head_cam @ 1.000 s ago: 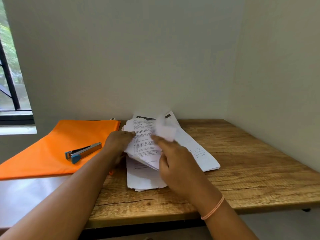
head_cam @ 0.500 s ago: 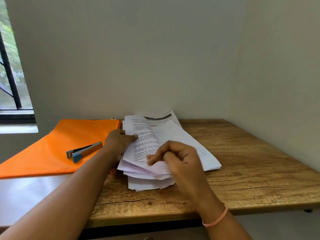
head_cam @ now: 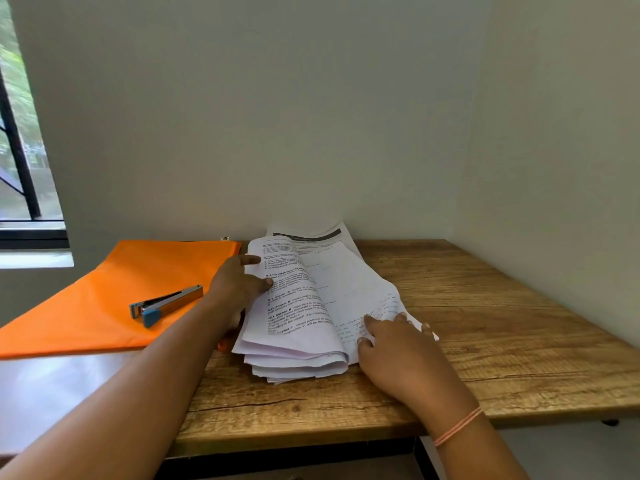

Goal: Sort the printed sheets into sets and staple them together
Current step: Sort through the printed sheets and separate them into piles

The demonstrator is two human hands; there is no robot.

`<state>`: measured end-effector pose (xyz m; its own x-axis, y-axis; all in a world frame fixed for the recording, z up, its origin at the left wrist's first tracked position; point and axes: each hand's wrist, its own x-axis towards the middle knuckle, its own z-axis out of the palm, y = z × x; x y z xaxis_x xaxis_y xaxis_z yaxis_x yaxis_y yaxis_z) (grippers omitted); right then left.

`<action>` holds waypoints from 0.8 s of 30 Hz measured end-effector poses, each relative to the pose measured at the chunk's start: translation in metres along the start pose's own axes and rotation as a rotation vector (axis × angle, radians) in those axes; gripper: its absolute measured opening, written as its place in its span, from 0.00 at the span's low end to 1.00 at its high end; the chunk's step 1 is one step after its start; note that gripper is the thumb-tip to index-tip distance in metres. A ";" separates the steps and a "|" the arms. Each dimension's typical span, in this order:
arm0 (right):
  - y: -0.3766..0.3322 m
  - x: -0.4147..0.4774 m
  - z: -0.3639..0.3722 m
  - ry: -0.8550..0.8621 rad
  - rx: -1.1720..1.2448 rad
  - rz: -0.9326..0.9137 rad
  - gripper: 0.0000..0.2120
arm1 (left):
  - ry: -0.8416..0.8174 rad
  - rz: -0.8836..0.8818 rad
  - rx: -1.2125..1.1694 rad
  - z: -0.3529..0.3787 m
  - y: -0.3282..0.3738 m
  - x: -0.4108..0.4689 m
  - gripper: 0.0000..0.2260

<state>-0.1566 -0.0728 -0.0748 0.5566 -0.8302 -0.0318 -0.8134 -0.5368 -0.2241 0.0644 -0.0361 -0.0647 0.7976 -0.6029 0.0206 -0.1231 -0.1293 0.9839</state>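
Head: printed sheets (head_cam: 298, 306) w/ "Q14 Answer: B"; stapler (head_cam: 166, 304) nearby

Matt paper sheets (head_cam: 311, 306), grainy wood table (head_cam: 485, 323), metal+plastic stapler (head_cam: 166, 303).

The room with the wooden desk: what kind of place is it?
Probably a study corner at home or a small office. A wooden desk sits in a wall corner near a window, with a pile of printed sheets, and a stapler on an orange folder.
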 end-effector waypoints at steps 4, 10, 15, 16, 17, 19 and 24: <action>-0.004 0.003 0.003 0.069 0.043 -0.074 0.26 | -0.045 -0.044 -0.036 -0.001 -0.001 -0.001 0.09; -0.011 -0.013 -0.002 0.180 0.133 -0.093 0.22 | -0.050 -0.040 -0.029 0.000 0.000 -0.003 0.11; -0.008 -0.031 -0.014 0.315 0.213 -0.138 0.21 | -0.032 -0.032 -0.003 0.002 0.001 -0.006 0.12; -0.008 -0.033 -0.014 0.316 0.244 -0.155 0.21 | -0.030 -0.032 -0.001 0.002 0.001 -0.006 0.12; -0.009 -0.033 -0.014 0.310 0.266 -0.172 0.21 | -0.029 -0.031 0.003 0.002 0.002 -0.007 0.12; -0.010 -0.030 -0.012 0.293 0.285 -0.196 0.22 | -0.025 -0.031 0.014 0.002 0.002 -0.007 0.12; -0.018 -0.025 -0.007 0.274 0.258 -0.424 0.24 | 0.003 -0.024 0.013 0.002 0.001 -0.009 0.07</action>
<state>-0.1566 -0.0432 -0.0635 0.7335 -0.5773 0.3587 -0.4416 -0.8060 -0.3942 0.0553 -0.0324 -0.0640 0.8019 -0.5974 -0.0021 -0.1118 -0.1535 0.9818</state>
